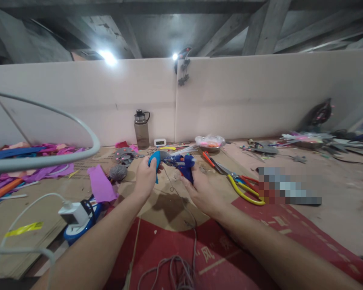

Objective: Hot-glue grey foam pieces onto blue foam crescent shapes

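My left hand (146, 174) pinches a blue strip of fabric (155, 160), which curves around a small grey piece (164, 156). In my right hand (198, 186) is a dark blue glue gun (186, 168), gripped by its handle. The glue gun's nozzle points left and lies close to the grey piece; whether they touch is hard to make out. A thin cord (184, 205) hangs below and between my hands. To the left of my left hand lies a ball of grey yarn (118, 172).
Orange-handled scissors (213, 161) and yellow-handled pliers (245, 191) lie to the right. Behind stand a water bottle (142, 131) and a small digital display (160, 142). A power strip with a white charger (74, 215) is at left, near purple fabric (102, 184). A cable loop (87, 151) crosses the left foreground.
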{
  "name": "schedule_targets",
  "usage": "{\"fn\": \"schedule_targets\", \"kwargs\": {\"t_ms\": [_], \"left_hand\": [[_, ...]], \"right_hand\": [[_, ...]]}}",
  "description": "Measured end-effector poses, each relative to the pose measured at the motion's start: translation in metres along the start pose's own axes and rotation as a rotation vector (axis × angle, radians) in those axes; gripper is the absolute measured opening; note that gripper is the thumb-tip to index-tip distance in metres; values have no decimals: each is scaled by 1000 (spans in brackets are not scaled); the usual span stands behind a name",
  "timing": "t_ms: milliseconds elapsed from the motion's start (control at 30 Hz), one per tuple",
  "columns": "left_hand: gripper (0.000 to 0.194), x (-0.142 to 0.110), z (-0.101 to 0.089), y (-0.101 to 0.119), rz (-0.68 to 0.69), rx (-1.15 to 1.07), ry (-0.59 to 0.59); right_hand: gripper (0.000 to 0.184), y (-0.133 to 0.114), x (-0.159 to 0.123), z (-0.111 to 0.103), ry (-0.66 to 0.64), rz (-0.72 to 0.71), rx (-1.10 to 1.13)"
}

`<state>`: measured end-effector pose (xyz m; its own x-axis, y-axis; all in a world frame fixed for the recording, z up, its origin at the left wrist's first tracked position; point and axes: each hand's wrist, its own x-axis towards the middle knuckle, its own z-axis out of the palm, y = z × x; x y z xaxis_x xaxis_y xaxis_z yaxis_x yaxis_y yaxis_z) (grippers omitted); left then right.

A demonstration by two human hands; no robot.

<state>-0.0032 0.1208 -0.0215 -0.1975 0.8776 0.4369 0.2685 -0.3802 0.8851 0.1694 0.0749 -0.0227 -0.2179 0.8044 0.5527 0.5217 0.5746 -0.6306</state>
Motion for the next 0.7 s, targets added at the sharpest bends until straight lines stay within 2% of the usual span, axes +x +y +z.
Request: {"fn": "schedule_targets", "kwargs": {"t_ms": [400, 700], "left_hand": [[24, 1, -3, 3, -24, 17, 11], [26, 0, -1, 3, -8, 19, 1]], "right_hand": [[41, 2, 0, 0, 20, -35, -30], [32, 3, 1, 0, -9, -7, -34]]}}
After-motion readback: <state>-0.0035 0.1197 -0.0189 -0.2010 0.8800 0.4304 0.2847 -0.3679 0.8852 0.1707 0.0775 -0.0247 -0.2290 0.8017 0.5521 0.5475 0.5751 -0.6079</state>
